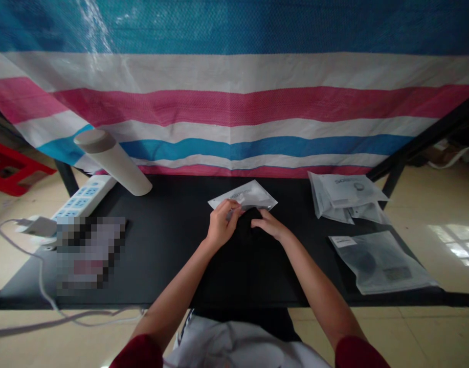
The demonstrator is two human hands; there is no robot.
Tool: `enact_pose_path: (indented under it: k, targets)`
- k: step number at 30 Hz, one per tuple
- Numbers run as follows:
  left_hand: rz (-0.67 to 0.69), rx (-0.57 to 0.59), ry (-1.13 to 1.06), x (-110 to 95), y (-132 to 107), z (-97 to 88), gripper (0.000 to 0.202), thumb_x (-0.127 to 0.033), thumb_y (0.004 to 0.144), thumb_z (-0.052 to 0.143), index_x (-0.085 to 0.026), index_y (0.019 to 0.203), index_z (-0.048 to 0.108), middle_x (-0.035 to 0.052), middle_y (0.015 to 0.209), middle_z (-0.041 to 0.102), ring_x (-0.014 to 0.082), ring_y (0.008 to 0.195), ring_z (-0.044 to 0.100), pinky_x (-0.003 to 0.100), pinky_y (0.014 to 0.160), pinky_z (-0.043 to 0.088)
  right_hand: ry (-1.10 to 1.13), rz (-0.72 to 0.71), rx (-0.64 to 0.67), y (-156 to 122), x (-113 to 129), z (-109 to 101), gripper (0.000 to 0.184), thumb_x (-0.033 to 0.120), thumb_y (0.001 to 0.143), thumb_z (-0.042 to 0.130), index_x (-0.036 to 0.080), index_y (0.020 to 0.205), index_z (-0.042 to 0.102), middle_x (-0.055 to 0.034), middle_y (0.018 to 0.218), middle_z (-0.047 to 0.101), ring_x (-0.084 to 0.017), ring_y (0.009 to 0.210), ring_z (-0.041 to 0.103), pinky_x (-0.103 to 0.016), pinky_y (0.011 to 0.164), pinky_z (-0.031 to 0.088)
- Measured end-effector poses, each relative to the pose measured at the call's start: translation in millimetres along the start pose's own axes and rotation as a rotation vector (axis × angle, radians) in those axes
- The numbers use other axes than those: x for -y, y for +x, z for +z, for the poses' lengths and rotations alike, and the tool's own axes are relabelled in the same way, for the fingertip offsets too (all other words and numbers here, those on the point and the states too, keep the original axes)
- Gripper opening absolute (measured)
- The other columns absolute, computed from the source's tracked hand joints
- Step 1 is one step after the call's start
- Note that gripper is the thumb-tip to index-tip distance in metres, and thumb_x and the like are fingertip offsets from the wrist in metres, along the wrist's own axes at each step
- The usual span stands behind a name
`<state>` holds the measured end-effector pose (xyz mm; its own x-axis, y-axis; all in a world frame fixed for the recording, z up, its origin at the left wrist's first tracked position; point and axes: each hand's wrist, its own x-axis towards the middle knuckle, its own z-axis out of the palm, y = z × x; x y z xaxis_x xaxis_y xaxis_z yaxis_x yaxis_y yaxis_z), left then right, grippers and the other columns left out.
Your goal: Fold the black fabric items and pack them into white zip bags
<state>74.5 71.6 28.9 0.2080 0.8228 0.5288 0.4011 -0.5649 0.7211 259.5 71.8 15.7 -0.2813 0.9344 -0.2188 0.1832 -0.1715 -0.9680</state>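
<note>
Near the middle of the black table, a white printed plastic pouch (253, 193) lies at a slant just beyond my hands. A black, soft-looking item (250, 217) is between my hands, overlapping the pouch's near edge; its outline merges with the dark tabletop. My left hand (222, 222) is closed in a pinch at the item's left side, its fingers over the pouch's near edge. On the other side, my right hand (270, 224) grips the black item, thumb toward me and fingertips partly hidden behind it.
Several white pouches (345, 191) are piled at the back right, with a larger translucent bag (382, 263) nearer me. At left are a white bottle (117, 166), a power strip (79, 202) with a plugged-in charger (40, 227), its cable, and a blurred-out object (92, 253). Striped sheeting (230, 107) hangs behind.
</note>
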Motion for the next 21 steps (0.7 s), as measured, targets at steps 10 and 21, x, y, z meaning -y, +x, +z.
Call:
enact_pose_path:
  k: [10, 21]
  targets:
    - [-0.001, 0.131, 0.044, -6.2, -7.1, 9.0, 0.012, -0.02, 0.09, 0.054, -0.019, 0.092, 0.066, 0.0061, 0.091, 0.068, 0.0152, 0.072, 0.063, 0.028, 0.067, 0.052, 0.532, 0.086, -0.395, 18.1, -13.2, -7.4, 0.038, 0.041, 0.062, 0.073, 0.019, 0.093, 0.065, -0.0065, 0.086, 0.073, -0.027, 0.087, 0.069, -0.037, 0.075, 0.054]
    - [0.089, 0.208, 0.061, -10.7, -13.2, 18.2, 0.017, -0.029, 0.087, 0.061, -0.02, 0.101, 0.065, 0.0075, 0.098, 0.066, 0.0201, 0.086, 0.063, 0.034, 0.079, 0.053, 0.151, -0.137, -0.188, 23.1, -27.9, 1.6, 0.038, 0.047, 0.076, 0.062, 0.019, 0.1, 0.069, -0.0059, 0.101, 0.073, -0.027, 0.107, 0.064, -0.04, 0.093, 0.05]
